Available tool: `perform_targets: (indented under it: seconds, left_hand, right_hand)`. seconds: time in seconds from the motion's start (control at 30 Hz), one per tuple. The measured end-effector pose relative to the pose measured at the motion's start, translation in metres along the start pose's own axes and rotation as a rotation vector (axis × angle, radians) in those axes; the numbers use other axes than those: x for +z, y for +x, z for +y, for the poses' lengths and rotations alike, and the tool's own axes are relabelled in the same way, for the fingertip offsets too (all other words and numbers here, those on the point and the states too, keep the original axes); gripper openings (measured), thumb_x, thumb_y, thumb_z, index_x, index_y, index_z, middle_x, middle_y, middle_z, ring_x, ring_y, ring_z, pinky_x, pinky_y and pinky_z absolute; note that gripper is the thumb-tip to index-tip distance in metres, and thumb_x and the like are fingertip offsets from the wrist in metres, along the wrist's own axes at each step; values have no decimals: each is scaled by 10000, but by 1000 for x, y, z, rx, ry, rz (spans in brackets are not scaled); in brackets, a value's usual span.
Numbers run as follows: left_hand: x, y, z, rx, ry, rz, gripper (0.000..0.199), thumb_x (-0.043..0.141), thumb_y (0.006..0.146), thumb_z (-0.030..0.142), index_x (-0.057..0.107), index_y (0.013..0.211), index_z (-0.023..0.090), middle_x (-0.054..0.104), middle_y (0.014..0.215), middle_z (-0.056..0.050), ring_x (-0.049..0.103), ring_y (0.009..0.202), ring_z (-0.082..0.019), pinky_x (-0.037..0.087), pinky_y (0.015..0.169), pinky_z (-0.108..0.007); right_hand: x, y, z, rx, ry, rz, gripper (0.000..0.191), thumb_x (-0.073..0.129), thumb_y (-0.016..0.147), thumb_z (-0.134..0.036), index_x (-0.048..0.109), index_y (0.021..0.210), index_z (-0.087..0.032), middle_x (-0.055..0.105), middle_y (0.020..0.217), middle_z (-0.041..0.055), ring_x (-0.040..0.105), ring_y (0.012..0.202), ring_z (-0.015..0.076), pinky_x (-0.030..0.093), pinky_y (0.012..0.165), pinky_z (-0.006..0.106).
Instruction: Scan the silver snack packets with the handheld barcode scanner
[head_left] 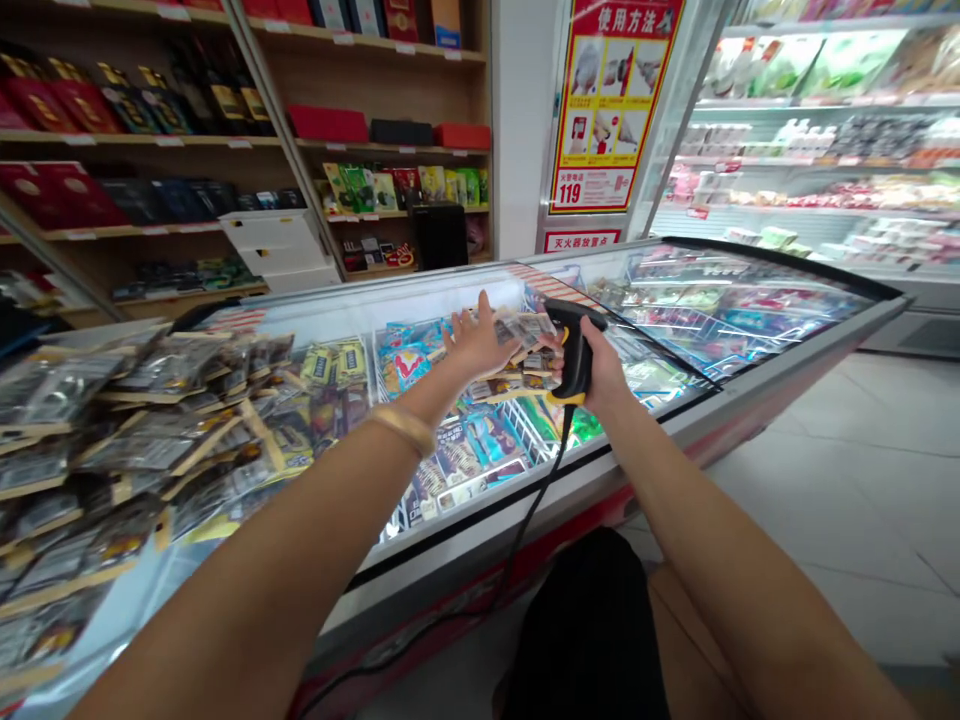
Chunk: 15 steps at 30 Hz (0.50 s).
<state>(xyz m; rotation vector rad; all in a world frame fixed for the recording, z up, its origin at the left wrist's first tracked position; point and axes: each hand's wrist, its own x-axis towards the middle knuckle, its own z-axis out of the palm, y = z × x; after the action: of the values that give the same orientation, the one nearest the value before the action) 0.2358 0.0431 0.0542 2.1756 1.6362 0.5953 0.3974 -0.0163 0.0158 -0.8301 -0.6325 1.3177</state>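
Observation:
My right hand (600, 370) is wrapped around the handle of a black and yellow barcode scanner (576, 350). A cable runs down from the scanner's grip. Its head points left, over the chest freezer. My left hand (480, 348) is just left of the scanner, with its fingers spread. A clear flat packet (525, 327) is against that hand's right side, between it and the scanner; whether the hidden thumb grips it I cannot tell. Below both hands, bagged goods (487, 435) lie in wire baskets. Several similar packets with tan edges (187, 420) are heaped at the left.
The chest freezer's edge (480, 540) runs in front of me, with sliding glass (697, 290) at right. The scanner cable (517, 545) hangs over that edge. Stocked shelves (390, 145) stand behind; a lit display fridge (817, 150) is at the far right. Tiled floor (847, 450) lies right.

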Motion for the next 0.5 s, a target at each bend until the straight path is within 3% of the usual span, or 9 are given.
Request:
perform_targets:
  seconds: [0.1, 0.27, 0.5]
  left_hand:
    - [15, 3, -4, -13, 99, -45, 934, 608, 836, 498, 148, 1580, 172, 111, 1640, -243, 50, 1521, -406, 125, 1183, -621]
    - [26, 6, -16, 36, 55, 23, 778, 567, 862, 487, 290, 1536, 217, 240, 1618, -223, 155, 1507, -423, 170, 1148, -679]
    - [5, -16, -34, 216, -56, 216, 615, 536, 895, 348, 404, 1449, 116, 432, 1503, -233, 362, 1434, -344, 280, 1180, -526]
  right_hand:
    - [-2, 2, 7, 30, 20, 31, 413, 643, 813, -577, 582, 758, -172, 713, 764, 51, 502, 408, 72, 421, 377, 211]
    - [-1, -1, 9, 42, 9, 6, 442, 622, 803, -617, 623, 884, -182, 720, 759, 56, 559, 447, 121, 436, 390, 248]
    - [0, -3, 9, -61, 13, 70, 393, 681, 763, -564, 603, 769, -178, 723, 844, 52, 510, 431, 74, 415, 374, 218]
